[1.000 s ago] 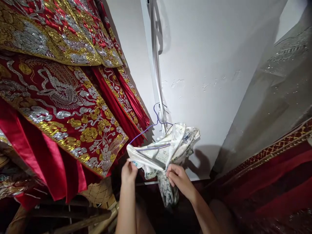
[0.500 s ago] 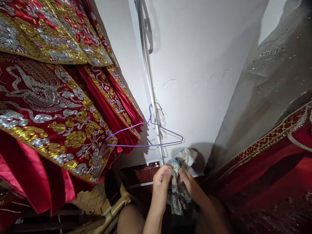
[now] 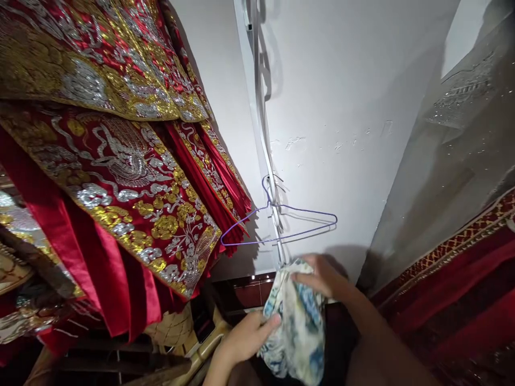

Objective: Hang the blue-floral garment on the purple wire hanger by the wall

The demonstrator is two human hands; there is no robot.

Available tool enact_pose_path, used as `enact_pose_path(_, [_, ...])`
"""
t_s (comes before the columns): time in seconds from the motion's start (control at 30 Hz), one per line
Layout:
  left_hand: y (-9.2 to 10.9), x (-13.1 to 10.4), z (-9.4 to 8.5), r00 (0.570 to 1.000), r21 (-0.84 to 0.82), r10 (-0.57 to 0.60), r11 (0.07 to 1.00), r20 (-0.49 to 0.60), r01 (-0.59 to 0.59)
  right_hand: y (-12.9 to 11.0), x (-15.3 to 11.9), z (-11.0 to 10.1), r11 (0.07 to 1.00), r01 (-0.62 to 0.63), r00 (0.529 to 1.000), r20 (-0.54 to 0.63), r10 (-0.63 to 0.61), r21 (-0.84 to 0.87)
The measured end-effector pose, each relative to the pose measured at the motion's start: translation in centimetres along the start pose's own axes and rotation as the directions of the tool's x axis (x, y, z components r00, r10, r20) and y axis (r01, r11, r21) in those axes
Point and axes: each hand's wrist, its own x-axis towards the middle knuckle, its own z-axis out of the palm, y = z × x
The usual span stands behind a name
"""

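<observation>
A white and blue patterned piece of cloth (image 3: 300, 316), probably a garment though its kind is unclear, hangs between my two hands. My left hand (image 3: 251, 335) grips its left side low down, thumb on top. Higher up on the right, my right hand (image 3: 317, 276) pinches the upper edge. Just above the cloth, a purple wire hanger (image 3: 298, 236) hangs bare from a white metal rack (image 3: 261, 112) against the wall. Fingers behind the fabric are hidden.
Red costumes with gold and silver embroidery (image 3: 161, 198) fill the left side. Bamboo furniture (image 3: 205, 348) stands low at the left. On the right hangs another red embroidered cloth (image 3: 454, 289), in front of a grey wall section (image 3: 450, 139).
The bunched cloth has been opened out into a wider hanging shape. My hands have moved apart, the left lower and the right higher. The view has shifted, so the hanger appears further right.
</observation>
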Motion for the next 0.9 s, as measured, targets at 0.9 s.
enact_pose_path(0.9, [5.8, 5.3, -13.7, 0.78, -0.558, -0.046, 0.725, -0.625, -0.404, 3.0, 2.7, -4.9, 0.97, 0.204, 0.848, -0.472, -0.242, -0.129])
